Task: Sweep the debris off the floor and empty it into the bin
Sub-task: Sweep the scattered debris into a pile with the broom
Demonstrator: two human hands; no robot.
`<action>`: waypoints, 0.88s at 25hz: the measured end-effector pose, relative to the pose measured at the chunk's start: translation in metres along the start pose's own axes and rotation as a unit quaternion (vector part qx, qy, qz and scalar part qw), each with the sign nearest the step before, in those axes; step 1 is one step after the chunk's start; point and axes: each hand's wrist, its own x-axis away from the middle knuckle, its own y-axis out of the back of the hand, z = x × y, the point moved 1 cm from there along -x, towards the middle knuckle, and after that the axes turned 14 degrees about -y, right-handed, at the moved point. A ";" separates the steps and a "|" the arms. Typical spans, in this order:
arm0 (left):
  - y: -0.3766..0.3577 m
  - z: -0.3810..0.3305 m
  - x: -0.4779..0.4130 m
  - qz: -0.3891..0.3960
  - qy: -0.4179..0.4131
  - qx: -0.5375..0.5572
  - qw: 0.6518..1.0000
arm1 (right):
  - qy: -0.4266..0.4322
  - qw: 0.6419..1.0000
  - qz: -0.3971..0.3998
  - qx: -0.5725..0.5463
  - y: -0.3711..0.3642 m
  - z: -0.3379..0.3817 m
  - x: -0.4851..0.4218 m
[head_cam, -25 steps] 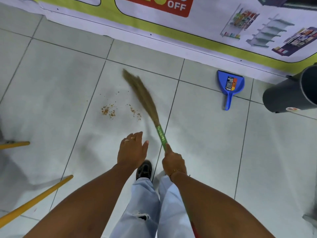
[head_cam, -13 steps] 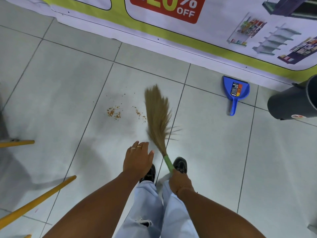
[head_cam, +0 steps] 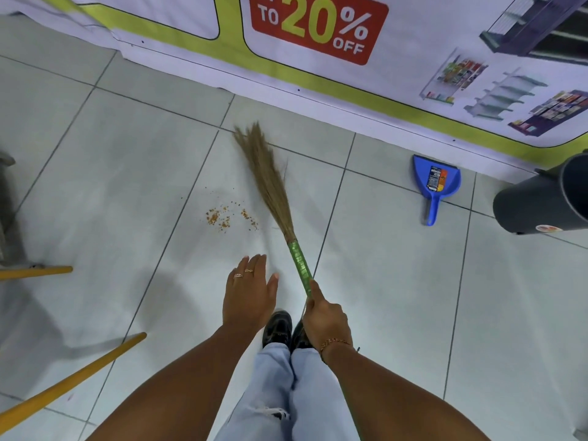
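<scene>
A small patch of orange-brown debris [head_cam: 227,216] lies on the pale floor tiles ahead of my feet. My right hand [head_cam: 324,316] grips the green handle of a grass broom [head_cam: 270,183], index finger stretched along it. The bristles reach forward just right of the debris, tips near the wall banner. My left hand [head_cam: 249,292] hovers flat with fingers straight, holding nothing, left of the handle. A blue dustpan [head_cam: 436,183] lies on the floor to the right. The dark bin [head_cam: 541,198] stands at the right edge.
A printed banner [head_cam: 318,30] runs along the wall ahead. Two yellow poles [head_cam: 70,381] slant in from the left over the floor, beside a grey object at the left edge. My shoes and jeans are under my hands.
The broom has swung forward again from its pulled-back position, bristles now stretched out right of the debris. The debris pile looks a little tighter. My left hand stays flat.
</scene>
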 end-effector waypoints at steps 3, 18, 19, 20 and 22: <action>0.011 -0.007 0.002 -0.074 0.005 0.022 0.997 | 0.051 0.998 0.012 0.031 0.000 0.002 0.006; 0.033 0.092 0.040 -0.007 -0.048 -0.007 0.999 | 0.065 0.952 0.133 0.268 -0.125 0.032 0.049; 0.035 0.105 0.044 0.002 -0.057 -0.018 0.998 | 0.039 0.957 0.127 0.259 -0.131 0.038 0.053; 0.037 0.116 0.049 0.008 -0.064 -0.030 0.998 | 0.018 0.960 0.116 0.252 -0.133 0.043 0.058; 0.043 0.131 0.053 0.005 -0.081 -0.048 0.996 | -0.003 0.969 0.082 0.234 -0.133 0.055 0.068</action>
